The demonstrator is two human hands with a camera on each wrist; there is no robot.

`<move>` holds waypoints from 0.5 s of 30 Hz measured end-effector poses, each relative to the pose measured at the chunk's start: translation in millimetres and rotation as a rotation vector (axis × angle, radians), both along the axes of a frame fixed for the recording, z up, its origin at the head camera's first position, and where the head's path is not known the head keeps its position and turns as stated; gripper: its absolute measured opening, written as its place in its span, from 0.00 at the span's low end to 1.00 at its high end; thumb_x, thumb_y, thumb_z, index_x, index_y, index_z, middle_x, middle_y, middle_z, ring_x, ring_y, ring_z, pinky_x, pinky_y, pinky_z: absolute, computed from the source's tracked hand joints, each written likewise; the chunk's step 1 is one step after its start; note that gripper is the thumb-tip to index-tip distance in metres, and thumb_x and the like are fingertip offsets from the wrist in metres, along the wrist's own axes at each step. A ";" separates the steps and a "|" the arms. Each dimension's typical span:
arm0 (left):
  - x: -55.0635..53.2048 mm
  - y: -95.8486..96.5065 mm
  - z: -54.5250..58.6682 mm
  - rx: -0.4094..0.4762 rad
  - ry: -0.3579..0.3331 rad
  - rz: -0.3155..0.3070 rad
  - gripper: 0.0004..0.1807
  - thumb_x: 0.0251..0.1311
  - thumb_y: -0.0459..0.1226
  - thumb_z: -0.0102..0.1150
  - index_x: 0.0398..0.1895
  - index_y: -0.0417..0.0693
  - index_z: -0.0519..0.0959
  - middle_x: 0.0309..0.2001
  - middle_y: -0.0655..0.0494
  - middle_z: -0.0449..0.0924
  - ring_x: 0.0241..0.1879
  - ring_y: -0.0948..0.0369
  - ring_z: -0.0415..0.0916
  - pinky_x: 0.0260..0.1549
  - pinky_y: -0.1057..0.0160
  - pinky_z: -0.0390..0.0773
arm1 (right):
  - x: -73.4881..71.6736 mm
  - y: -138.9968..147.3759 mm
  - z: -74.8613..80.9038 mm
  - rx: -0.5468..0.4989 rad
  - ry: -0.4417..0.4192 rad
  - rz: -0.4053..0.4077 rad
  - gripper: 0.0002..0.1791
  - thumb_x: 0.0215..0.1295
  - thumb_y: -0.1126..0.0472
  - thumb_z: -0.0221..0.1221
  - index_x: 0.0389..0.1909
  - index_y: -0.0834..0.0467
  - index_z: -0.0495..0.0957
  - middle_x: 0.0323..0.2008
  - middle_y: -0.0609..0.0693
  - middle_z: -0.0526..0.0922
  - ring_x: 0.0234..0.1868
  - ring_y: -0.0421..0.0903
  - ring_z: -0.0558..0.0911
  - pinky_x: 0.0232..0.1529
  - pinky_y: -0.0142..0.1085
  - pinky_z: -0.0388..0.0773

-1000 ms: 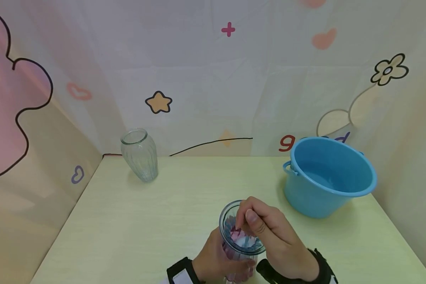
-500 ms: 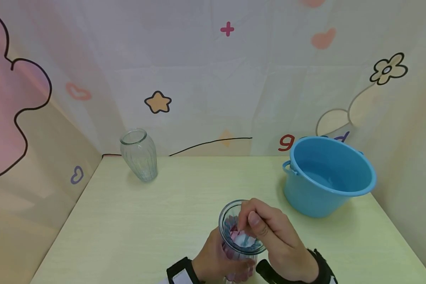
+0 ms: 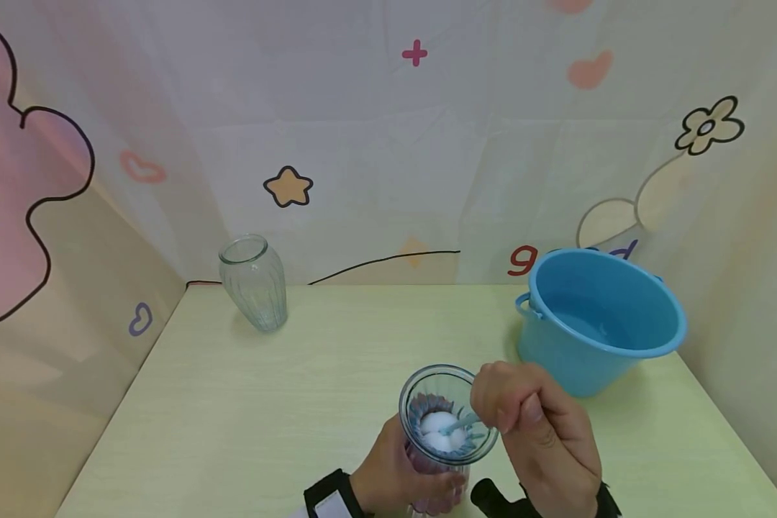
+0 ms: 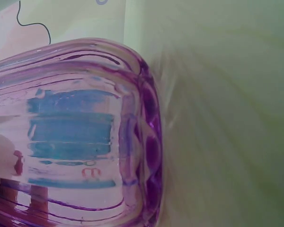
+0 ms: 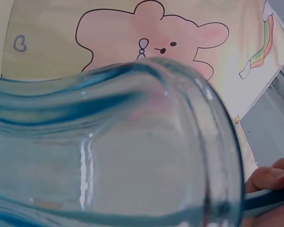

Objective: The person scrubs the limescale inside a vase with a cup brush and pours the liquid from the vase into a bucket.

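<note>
In the head view my left hand (image 3: 395, 464) grips a ribbed clear glass vase (image 3: 449, 372), tilted with its mouth toward me, near the table's front edge. My right hand (image 3: 544, 428), at the vase's right rim, pinches a light-blue handle (image 3: 467, 420). The handle runs down into the vase to a white rounded head (image 3: 437, 423), which looks like a sponge brush. Purple-tinted, the thick base of the vase (image 4: 149, 142) fills much of the left wrist view. The right wrist view shows the vase mouth (image 5: 217, 118) close up, with right-hand fingers (image 5: 270, 178) on the handle.
A second ribbed glass vase (image 3: 259, 288) stands at the back left of the pale table (image 3: 233, 410). At the back right is a light-blue bucket (image 3: 570, 360). A printed curtain (image 3: 362, 129) hangs behind and beside the table.
My right hand has moved right and toward me, from over the vase mouth to its right rim, tilting the handle and baring the white head. My left hand and the vase stay put.
</note>
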State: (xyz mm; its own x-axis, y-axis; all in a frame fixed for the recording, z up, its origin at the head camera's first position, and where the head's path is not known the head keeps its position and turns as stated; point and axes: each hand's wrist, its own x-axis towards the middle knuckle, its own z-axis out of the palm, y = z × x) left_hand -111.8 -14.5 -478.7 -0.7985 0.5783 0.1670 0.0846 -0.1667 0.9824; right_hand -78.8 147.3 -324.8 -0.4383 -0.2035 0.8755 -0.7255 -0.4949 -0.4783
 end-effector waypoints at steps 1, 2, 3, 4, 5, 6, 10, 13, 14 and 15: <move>0.3 0.1 0.1 0.004 -0.002 -0.001 0.36 0.51 0.34 0.78 0.64 0.58 0.72 0.55 0.54 0.84 0.54 0.60 0.82 0.59 0.61 0.82 | 0.4 -0.3 0.4 -0.003 0.002 0.002 0.17 0.78 0.72 0.27 0.38 0.71 0.65 0.30 0.56 0.62 0.34 0.50 0.65 0.35 0.38 0.59; 0.6 0.2 0.3 0.005 0.005 0.001 0.36 0.51 0.35 0.78 0.63 0.57 0.72 0.55 0.53 0.84 0.53 0.60 0.83 0.59 0.61 0.82 | 1.1 -0.1 0.5 0.001 -0.001 -0.002 0.17 0.79 0.72 0.27 0.38 0.71 0.65 0.30 0.56 0.62 0.34 0.50 0.65 0.35 0.38 0.59; 0.9 0.2 0.4 0.004 0.006 0.001 0.36 0.51 0.35 0.78 0.63 0.57 0.72 0.54 0.54 0.84 0.53 0.60 0.83 0.59 0.61 0.82 | 1.7 0.3 0.6 0.010 -0.007 -0.006 0.17 0.79 0.72 0.27 0.39 0.70 0.65 0.30 0.55 0.62 0.34 0.50 0.66 0.35 0.38 0.59; 1.1 0.2 0.6 0.004 0.011 0.002 0.36 0.51 0.35 0.78 0.63 0.57 0.72 0.54 0.54 0.84 0.53 0.60 0.83 0.58 0.62 0.82 | 2.4 0.8 0.4 0.023 -0.016 -0.016 0.17 0.79 0.72 0.27 0.39 0.70 0.65 0.30 0.55 0.63 0.35 0.49 0.66 0.35 0.39 0.60; 1.4 0.1 0.7 0.005 0.016 0.001 0.36 0.52 0.35 0.78 0.63 0.57 0.71 0.54 0.54 0.85 0.53 0.60 0.83 0.58 0.62 0.82 | 2.9 1.3 0.0 0.037 -0.022 -0.025 0.17 0.79 0.72 0.27 0.39 0.70 0.65 0.31 0.55 0.63 0.35 0.49 0.67 0.35 0.39 0.60; 1.6 0.1 0.8 0.005 0.020 0.002 0.36 0.52 0.35 0.78 0.63 0.57 0.72 0.54 0.54 0.85 0.52 0.61 0.83 0.58 0.62 0.82 | 3.3 1.9 -0.3 0.052 -0.026 -0.036 0.16 0.79 0.72 0.27 0.39 0.69 0.65 0.31 0.55 0.63 0.35 0.49 0.67 0.35 0.39 0.60; 1.5 0.0 1.7 0.008 0.014 -0.004 0.35 0.52 0.36 0.78 0.63 0.57 0.72 0.53 0.53 0.85 0.52 0.60 0.83 0.58 0.63 0.82 | 3.1 3.7 -3.1 0.113 -0.026 -0.077 0.16 0.79 0.73 0.28 0.38 0.69 0.65 0.31 0.54 0.64 0.35 0.49 0.68 0.34 0.38 0.62; 1.2 -0.4 2.1 0.011 -0.005 -0.018 0.35 0.53 0.36 0.77 0.63 0.56 0.71 0.54 0.52 0.84 0.53 0.58 0.83 0.59 0.62 0.81 | 1.8 3.5 -5.9 0.178 -0.031 -0.117 0.14 0.77 0.75 0.29 0.37 0.68 0.64 0.31 0.53 0.64 0.34 0.48 0.68 0.32 0.38 0.63; 1.2 -0.6 2.3 0.014 -0.013 -0.025 0.35 0.53 0.35 0.77 0.64 0.56 0.71 0.55 0.52 0.84 0.53 0.58 0.83 0.59 0.62 0.81 | 1.4 3.3 -6.6 0.213 -0.047 -0.135 0.14 0.76 0.76 0.29 0.37 0.67 0.64 0.31 0.53 0.64 0.34 0.47 0.68 0.31 0.38 0.64; 1.0 -0.8 2.4 0.020 -0.020 -0.036 0.35 0.54 0.36 0.77 0.64 0.56 0.71 0.55 0.52 0.84 0.54 0.57 0.83 0.60 0.62 0.81 | 1.0 2.9 -7.2 0.251 -0.071 -0.144 0.15 0.76 0.77 0.30 0.38 0.66 0.65 0.31 0.52 0.64 0.34 0.47 0.69 0.30 0.38 0.65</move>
State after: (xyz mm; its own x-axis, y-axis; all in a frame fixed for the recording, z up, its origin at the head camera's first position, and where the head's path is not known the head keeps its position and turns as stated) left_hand -110.8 -15.3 -476.3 -0.7803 0.6039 0.1628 0.0586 -0.1885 0.9803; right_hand -77.8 150.2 -331.9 -0.5369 -0.3408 0.7718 -0.7399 -0.2494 -0.6248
